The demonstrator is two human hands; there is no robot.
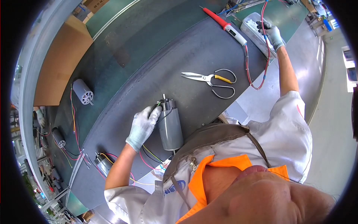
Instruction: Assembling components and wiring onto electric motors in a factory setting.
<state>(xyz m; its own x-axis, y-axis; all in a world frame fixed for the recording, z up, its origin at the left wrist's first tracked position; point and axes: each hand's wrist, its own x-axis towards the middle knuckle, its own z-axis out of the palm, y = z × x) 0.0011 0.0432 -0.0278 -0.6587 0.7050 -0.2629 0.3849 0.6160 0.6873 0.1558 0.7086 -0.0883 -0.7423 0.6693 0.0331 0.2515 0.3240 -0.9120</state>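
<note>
Left of the scissors [209, 77], the motor [171, 128], apparently still unfinished, has its top end in the left hand's [143, 125] grip, while to their upper right the right hand [274, 35] is at the tray [257, 42], its hold impossible to tell.

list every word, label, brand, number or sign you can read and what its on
Cardboard box, top left: dark printed characters, not transcribed.
Light-grey work shirt: blue emblem and lettering, not transcribed.
Left glove: small blue mark, too small to read.
Red-and-grey corded tool: dark panel, too small to read.
</note>
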